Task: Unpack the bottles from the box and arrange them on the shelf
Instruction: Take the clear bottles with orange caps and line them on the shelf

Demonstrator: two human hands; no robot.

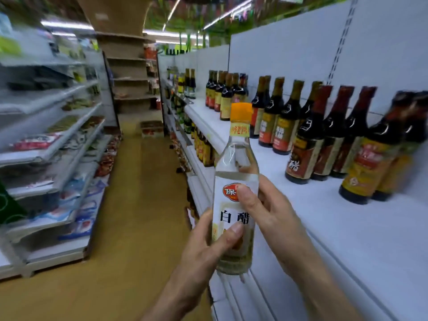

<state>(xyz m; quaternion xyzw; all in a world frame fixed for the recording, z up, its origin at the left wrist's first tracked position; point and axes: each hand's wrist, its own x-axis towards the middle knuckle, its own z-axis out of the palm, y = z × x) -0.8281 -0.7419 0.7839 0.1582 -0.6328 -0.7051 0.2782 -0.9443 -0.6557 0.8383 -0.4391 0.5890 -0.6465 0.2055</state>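
Note:
I hold a clear bottle of white vinegar (pixel 236 163) upright, with an orange cap and a white label, just in front of the white shelf (pixel 347 228). My left hand (pixel 208 239) grips its lower body from the left, thumb across the label. My right hand (pixel 268 212) grips it from the right, thumb on the red logo. Rows of dark vinegar bottles (pixel 308 140) stand along the back of the shelf. The box is not in view.
More dark bottles (pixel 225 96) stand further along the shelf, with lower shelves of bottles (pixel 203 149) beneath. Across the brown aisle floor (pixel 129 216), a rack of packaged goods (pixel 58 158) runs along the left. A crate (pixel 151 128) sits at the aisle's far end.

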